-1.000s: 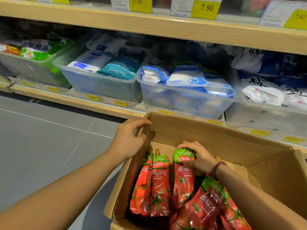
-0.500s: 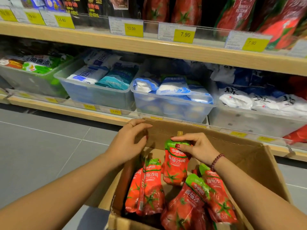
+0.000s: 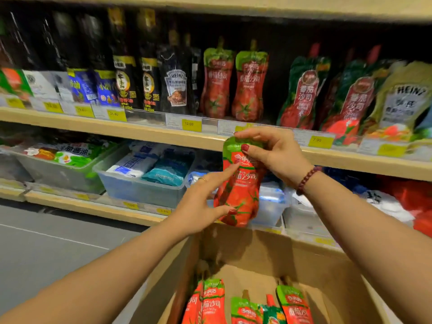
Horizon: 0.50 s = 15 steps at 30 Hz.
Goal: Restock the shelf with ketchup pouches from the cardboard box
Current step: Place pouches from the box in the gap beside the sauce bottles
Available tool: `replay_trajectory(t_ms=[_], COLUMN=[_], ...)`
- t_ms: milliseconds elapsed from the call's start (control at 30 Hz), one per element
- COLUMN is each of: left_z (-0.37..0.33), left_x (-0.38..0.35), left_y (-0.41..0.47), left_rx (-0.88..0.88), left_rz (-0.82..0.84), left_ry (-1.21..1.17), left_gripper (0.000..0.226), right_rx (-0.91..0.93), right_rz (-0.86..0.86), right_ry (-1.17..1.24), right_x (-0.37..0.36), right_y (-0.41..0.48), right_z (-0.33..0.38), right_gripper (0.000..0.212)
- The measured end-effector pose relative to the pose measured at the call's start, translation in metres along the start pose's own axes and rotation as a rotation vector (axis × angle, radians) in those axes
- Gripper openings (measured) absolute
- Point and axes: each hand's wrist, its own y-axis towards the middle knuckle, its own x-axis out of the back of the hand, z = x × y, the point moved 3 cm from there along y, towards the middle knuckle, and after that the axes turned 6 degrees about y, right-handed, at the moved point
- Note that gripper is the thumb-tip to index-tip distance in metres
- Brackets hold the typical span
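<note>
A red ketchup pouch [image 3: 240,190] with a green top hangs upright in the air above the cardboard box [image 3: 257,251]. My right hand [image 3: 273,153] pinches its green top. My left hand [image 3: 205,202] holds its lower part, thumb on the front near the bottom and index finger stretched up along its left side. Several more ketchup pouches [image 3: 247,305] stand inside the box. Two pouches of the same kind [image 3: 233,83] stand on the upper shelf [image 3: 145,132], just above the held one.
Left of the shelved ketchup stand dark sauce pouches [image 3: 175,83] and bottles [image 3: 126,78]. To the right are other tomato pouches [image 3: 306,92]. The lower shelf carries clear plastic bins [image 3: 140,190] of packets. Grey floor tiles [image 3: 46,249] lie to the left.
My right hand lifted the pouch out of the box up to shelf height. My left hand left the box flap and took hold of the pouch's lower part. The view tilted upward.
</note>
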Motion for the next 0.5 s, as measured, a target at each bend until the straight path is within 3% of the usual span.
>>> replay_trajectory(t_ms=[400, 500], left_z=[-0.028, -0.030], left_x=[0.048, 0.068], left_y=[0.074, 0.094], left_rx=[-0.026, -0.036], left_rz=[-0.166, -0.216], left_ry=[-0.146, -0.105], left_gripper=[0.088, 0.089], right_rx=[0.040, 0.131], right_rz=[-0.053, -0.290], right_ry=[-0.010, 0.086], right_x=[0.022, 0.047], right_y=[0.058, 0.063], right_z=[0.053, 0.049], right_gripper=[0.032, 0.033])
